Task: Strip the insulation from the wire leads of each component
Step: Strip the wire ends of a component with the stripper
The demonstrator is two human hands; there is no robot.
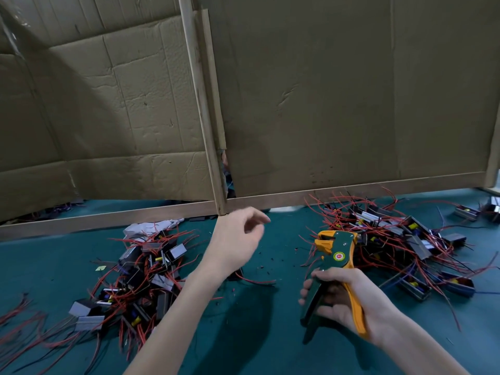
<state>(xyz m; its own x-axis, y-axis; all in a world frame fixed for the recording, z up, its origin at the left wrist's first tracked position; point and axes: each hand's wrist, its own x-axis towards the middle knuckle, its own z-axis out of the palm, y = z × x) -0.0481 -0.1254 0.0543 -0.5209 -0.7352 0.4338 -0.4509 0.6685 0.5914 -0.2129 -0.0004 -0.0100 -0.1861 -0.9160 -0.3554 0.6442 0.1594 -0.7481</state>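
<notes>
Though dark insulation crumbs [262, 267] hint at some stripping done, heaps of red-leaded black box components [146, 277] remain; right hand [349, 301] grips a green-and-orange wire stripper [335, 253], left hand [232, 239] relaxed, empty.

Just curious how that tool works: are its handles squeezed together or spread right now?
Spread: the wire stripper's green and orange handles stand apart in the right hand.

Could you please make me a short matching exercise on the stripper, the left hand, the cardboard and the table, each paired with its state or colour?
1 stripper
2 left hand
3 cardboard
4 table

a empty, fingers loose
b teal
c brown, upright at the back
d gripped by the right hand

Pairs: 1-d, 2-a, 3-c, 4-b.
</notes>
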